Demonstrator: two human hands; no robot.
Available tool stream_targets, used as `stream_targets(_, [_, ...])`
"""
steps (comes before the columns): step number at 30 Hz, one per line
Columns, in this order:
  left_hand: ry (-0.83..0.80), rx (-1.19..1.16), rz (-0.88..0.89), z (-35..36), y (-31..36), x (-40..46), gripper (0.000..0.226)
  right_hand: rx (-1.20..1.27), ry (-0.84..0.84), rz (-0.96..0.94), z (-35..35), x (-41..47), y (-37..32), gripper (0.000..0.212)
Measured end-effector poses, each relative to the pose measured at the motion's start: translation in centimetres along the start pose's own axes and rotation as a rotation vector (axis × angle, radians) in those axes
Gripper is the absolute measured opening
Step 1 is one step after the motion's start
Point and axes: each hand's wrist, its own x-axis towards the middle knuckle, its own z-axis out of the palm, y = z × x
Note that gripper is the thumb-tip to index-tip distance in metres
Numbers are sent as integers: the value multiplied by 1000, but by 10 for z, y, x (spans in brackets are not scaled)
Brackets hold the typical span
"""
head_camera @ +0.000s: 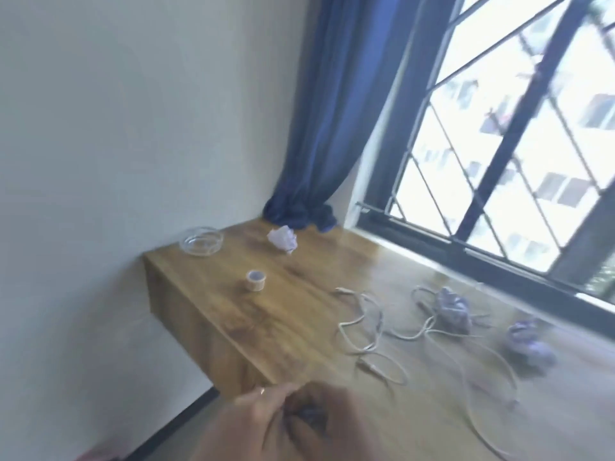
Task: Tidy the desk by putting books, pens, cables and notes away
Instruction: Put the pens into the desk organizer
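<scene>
Both hands are at the bottom edge, close together over the desk's near corner. My left hand (253, 417) wears a ring and its fingers curl toward my right hand (336, 410). A small dark thing (309, 414) shows between the fingers, too blurred to name. White cables (372, 331) lie in loose loops across the wooden desk (233, 314), apart from my hands. Crumpled paper balls lie at the back near the curtain (283, 238), on the cables (454, 309) and further right (529, 344).
A clear glass dish (200, 241) stands at the desk's far left corner, and a small tape roll (255, 280) sits in front of it. A blue curtain (332, 128) hangs onto the desk's back. A barred window (499, 161) runs along the right, and a white wall is on the left.
</scene>
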Motion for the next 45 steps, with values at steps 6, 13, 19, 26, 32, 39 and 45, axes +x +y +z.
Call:
stream_targets(6, [33,84,513,-23,165,29,40,-175,544,-49,-116,-81,-63,19])
stream_targets(13, [-235,261,764,85,300,53,35,-315,920,90,-237,-192,-33,12])
stream_targets(19, [-364,221,1027,224,446,37,22,-448,1183,226,-352,-323,21,6])
stream_targets(26, [-527,157,1199,357,593,-17,21,-653,1447,457,-476,-471,74,9])
stream_targets(32, [-567,369,1302,404,645,-34,26,-896,1508,674,-561,-540,98,19])
stream_targets(39, [-609,395,1220,426,649,-8,21,-911,1218,939,-598,-531,141,23])
stream_targets(45, [-581,458,1158,429,636,15,22,-979,966,1167,-611,-511,177,28])
